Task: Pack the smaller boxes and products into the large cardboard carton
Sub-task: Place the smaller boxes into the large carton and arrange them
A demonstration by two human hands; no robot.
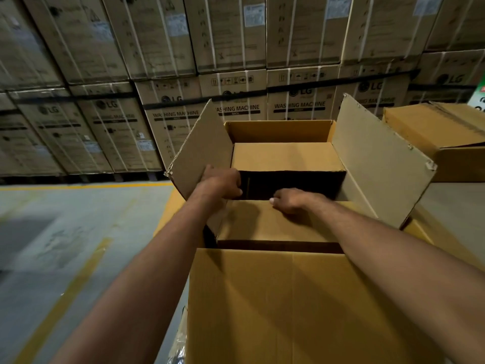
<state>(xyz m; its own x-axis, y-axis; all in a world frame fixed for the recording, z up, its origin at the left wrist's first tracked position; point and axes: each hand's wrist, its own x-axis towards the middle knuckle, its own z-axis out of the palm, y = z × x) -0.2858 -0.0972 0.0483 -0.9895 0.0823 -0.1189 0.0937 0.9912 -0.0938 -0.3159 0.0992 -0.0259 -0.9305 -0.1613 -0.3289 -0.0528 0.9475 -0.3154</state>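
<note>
**Both hands on the nearer box inside the open carton**

My arms reach forward and down into the large carton [278, 131], which stands open in front of me. Its left flap [202, 148] and right flap [380, 158] stick up and lean outward, and its near flap [288, 298] fills the lower part of my view.

Two plain brown boxes sit inside. The farther small box [286, 156] lies against the far wall. The nearer small box [275, 222] lies just below my hands, with a dark gap between the two.

My left hand [223, 182] is at the far left corner of the nearer box, beside the left flap, its fingers curled down over the edge into the gap. My right hand [294, 200] rests on the same far edge toward the middle, fingers bent over it and thumb lying on top.

Another brown carton [441, 132] sits to the right. Strapped washing machine cartons [236, 109] are stacked high behind, and the grey floor [78, 219] carries yellow lines [65, 298].
</note>
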